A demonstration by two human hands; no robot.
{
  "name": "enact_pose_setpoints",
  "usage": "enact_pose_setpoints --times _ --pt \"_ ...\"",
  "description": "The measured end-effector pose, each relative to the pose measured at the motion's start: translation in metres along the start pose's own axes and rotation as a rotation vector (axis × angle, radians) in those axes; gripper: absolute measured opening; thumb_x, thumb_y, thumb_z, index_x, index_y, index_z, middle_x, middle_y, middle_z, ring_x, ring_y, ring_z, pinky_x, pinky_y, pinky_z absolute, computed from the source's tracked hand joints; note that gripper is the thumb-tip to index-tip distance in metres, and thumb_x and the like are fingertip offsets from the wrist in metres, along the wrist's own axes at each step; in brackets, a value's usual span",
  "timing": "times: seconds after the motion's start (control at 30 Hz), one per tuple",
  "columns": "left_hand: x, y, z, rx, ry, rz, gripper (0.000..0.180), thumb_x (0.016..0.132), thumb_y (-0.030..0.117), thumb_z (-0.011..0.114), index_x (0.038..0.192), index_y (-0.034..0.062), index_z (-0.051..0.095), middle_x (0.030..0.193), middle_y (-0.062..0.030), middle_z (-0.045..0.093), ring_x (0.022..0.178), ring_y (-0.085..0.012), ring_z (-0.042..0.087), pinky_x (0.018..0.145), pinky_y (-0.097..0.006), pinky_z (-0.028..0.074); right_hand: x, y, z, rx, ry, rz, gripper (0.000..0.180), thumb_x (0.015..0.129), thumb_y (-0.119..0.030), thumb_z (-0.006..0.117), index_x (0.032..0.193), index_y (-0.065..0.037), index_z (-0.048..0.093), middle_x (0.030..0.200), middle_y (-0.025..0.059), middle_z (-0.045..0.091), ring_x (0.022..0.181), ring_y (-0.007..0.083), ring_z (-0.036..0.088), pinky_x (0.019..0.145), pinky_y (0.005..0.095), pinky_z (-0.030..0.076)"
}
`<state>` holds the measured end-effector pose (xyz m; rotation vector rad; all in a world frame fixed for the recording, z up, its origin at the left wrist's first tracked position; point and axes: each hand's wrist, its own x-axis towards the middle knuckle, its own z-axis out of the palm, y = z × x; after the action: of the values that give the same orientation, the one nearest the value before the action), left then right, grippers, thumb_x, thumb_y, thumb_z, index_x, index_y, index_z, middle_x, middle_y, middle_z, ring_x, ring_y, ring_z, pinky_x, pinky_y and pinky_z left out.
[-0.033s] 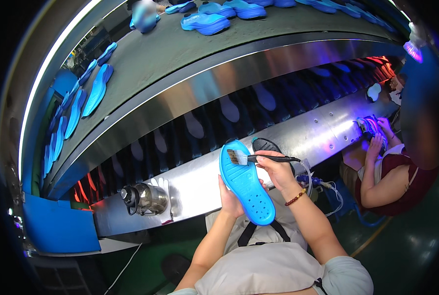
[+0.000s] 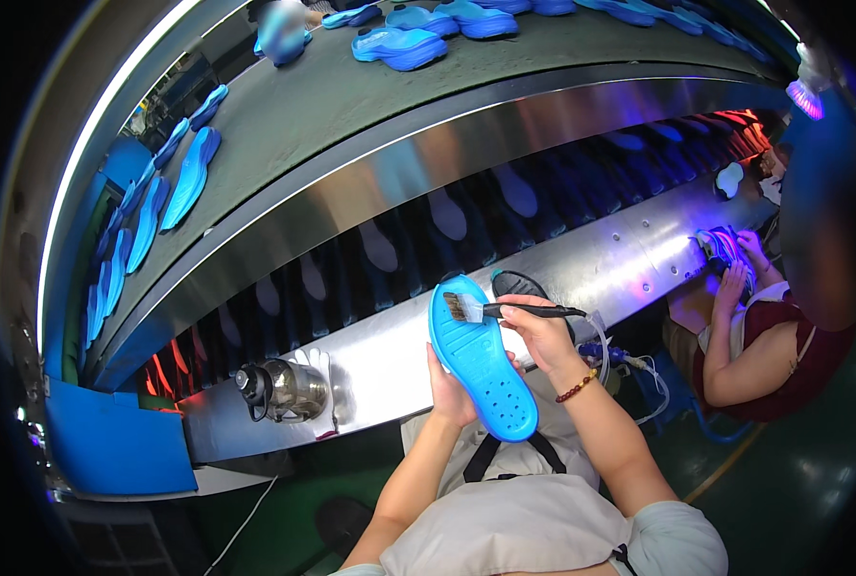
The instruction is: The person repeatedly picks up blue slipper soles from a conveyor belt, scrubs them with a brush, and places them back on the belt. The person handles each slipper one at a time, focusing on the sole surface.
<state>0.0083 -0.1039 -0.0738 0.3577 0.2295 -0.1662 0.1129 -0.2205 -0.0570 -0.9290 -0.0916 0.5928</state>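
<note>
My left hand is closed around the middle of a bright blue shoe sole, tilted over my lap. The sole has ridges in its upper part and small holes in its lower part. In my right hand is a flat brush with a black handle, held in a pinch. Its bristles lie against the upper part of the sole; whether they carry any liquid cannot be made out. Just behind the sole, a dark shoe sole or shoe rests on the metal ledge, partly hidden by the brush and my right hand.
A steel flask and a white glove stand at the ledge's left. Beyond runs a conveyor belt carrying several blue soles. At right, a co-worker handles a shoe under purple light. White tubing hangs beside my right arm.
</note>
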Motion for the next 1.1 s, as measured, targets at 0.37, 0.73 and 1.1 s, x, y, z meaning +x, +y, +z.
enact_pose_setpoints --times 0.37,0.73,1.1 --pt "0.014 -0.006 -0.004 0.137 0.165 0.145 0.088 0.078 0.076 0.017 0.133 0.0105 0.034 0.133 -0.0092 0.039 0.123 -0.0265 0.038 0.103 -0.042 0.029 -0.013 -0.014 0.038 -0.924 -0.144 -0.644 0.018 0.073 -0.006 0.065 0.09 0.001 0.065 0.086 0.0139 0.066 0.079 0.0204 0.064 0.072 0.0295 0.05" --pt "-0.009 0.045 0.003 0.182 0.023 0.157 0.092 0.076 0.078 0.013 0.125 0.0059 0.042 0.105 -0.0201 0.057 0.091 -0.0344 0.058 0.079 -0.048 0.048 -0.073 -0.045 0.016 -0.948 -0.61 -0.264 0.019 0.07 -0.004 0.068 0.089 0.0 0.065 0.084 0.0129 0.066 0.076 0.0199 0.065 0.07 0.0282 0.05" --pt "-0.01 0.014 0.047 0.102 0.087 0.129 0.079 0.083 0.07 0.015 0.134 0.0127 0.034 0.131 -0.0103 0.043 0.116 -0.0281 0.045 0.098 -0.043 0.036 -0.041 -0.058 0.056 -0.766 -0.106 -0.625 0.017 0.073 -0.003 0.064 0.089 0.002 0.065 0.081 0.0137 0.066 0.074 0.0166 0.064 0.066 0.0264 0.05"
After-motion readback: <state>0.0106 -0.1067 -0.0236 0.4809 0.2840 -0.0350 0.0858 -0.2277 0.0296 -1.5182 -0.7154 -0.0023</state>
